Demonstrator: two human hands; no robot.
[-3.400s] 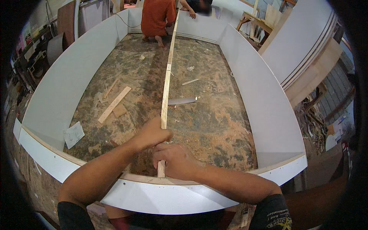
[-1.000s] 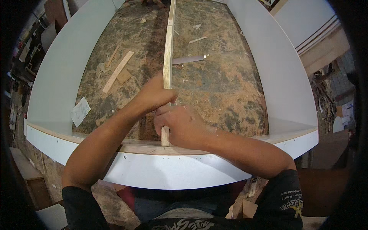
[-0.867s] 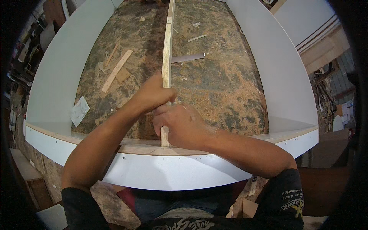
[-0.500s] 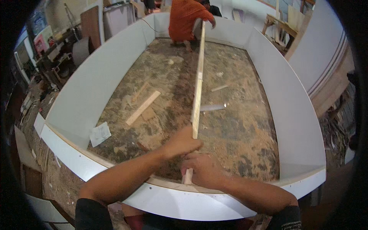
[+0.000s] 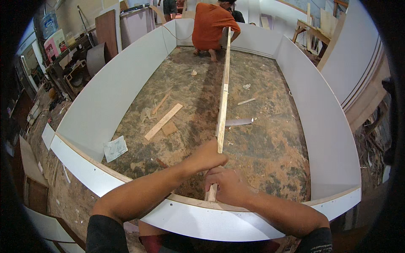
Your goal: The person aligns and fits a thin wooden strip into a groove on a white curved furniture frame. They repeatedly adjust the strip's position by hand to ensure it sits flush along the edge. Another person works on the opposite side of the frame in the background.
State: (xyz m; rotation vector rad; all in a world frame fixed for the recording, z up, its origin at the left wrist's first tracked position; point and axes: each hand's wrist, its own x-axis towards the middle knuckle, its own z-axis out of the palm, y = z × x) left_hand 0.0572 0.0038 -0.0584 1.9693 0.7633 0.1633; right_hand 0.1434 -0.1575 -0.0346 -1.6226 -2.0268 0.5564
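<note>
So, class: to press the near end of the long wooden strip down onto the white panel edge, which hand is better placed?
Probably the right hand: it wraps the strip lowest, right at the panel edge. The left hand has its grip higher up.

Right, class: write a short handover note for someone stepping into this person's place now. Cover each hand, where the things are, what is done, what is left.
Left hand: closed on the long wooden strip, just ahead of the near white wall.
Right hand: grip on the strip's near end, at that wall's top edge.
Strip: runs down the middle of the white-walled frame to a crouching person in orange at the far end.
Done: strip spans the frame.
Left: no fastening visible; loose offcuts lie on the chipboard floor.
</note>
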